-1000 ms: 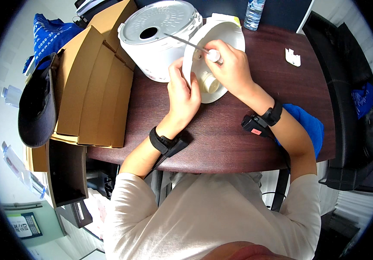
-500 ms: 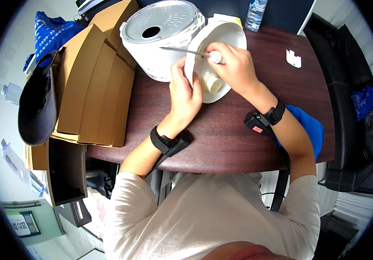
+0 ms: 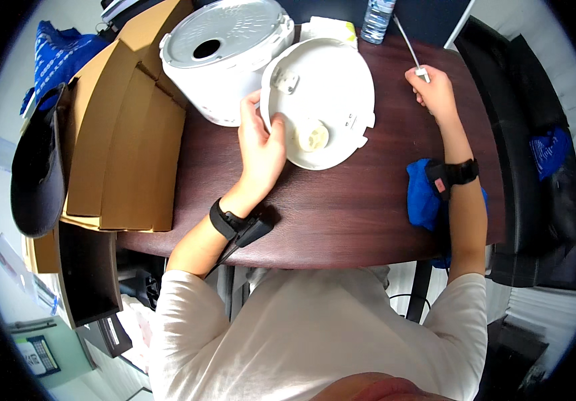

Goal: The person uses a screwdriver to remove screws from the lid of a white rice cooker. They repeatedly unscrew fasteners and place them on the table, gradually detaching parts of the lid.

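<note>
My left hand [image 3: 261, 144] grips the rim of a round white plastic cover [image 3: 338, 87], thumb on its inner face and fingers behind. The cover is tilted toward me, showing a cream-coloured round knob-like part [image 3: 314, 137] and a small fitting near its upper left. My right hand [image 3: 437, 93] is closed round the handle of a screwdriver [image 3: 407, 40], away from the cover at the table's right; its thin shaft points up and away. Behind the cover, to the left, stands a white rice-cooker-like body [image 3: 224, 87] with a silver top and a dark central hole.
Cardboard boxes [image 3: 141, 147] stand at the left, with a dark cap [image 3: 37, 174] hanging there. A water bottle [image 3: 376, 23] is at the table's back, near a white and yellow-green item [image 3: 331, 29]. A blue cloth [image 3: 421, 197] lies by my right forearm.
My right hand has moved right with the screwdriver, off the cover, and the shaft has swung from pointing left to pointing away. The cover has turned, exposing more of its inside.
</note>
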`<state>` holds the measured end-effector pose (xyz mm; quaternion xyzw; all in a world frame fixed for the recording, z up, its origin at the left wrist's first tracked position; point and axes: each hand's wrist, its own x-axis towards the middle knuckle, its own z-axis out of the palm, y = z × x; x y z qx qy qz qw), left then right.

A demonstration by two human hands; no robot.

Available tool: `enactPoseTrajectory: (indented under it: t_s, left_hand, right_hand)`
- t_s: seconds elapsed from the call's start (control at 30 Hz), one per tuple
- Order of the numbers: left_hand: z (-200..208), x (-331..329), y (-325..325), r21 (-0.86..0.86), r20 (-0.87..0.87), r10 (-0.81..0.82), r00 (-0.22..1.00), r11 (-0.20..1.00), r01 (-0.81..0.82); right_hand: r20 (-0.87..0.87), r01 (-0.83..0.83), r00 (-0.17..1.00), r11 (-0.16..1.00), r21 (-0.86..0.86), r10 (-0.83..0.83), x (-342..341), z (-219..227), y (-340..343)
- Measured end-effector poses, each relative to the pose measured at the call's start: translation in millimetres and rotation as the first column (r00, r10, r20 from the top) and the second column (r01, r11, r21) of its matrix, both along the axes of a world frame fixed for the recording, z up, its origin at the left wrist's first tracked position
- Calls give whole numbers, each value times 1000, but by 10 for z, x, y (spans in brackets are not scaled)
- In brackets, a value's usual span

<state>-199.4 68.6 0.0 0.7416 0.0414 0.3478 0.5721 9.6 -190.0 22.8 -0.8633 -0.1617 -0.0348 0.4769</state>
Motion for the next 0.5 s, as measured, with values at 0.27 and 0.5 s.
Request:
enactPoseTrajectory:
  t_s: [0.27,0.5]
  left_hand:
    - [-76,4,-9,-308,-151,-183,972,943,130]
    - [-110,57,-71,-510,-163,-274,948,845,157]
  right_hand:
    - [-106,162,982,986,46,-156,691,-343,-677]
    - [-58,326,940,937,-124,-335,902,-526,-1018]
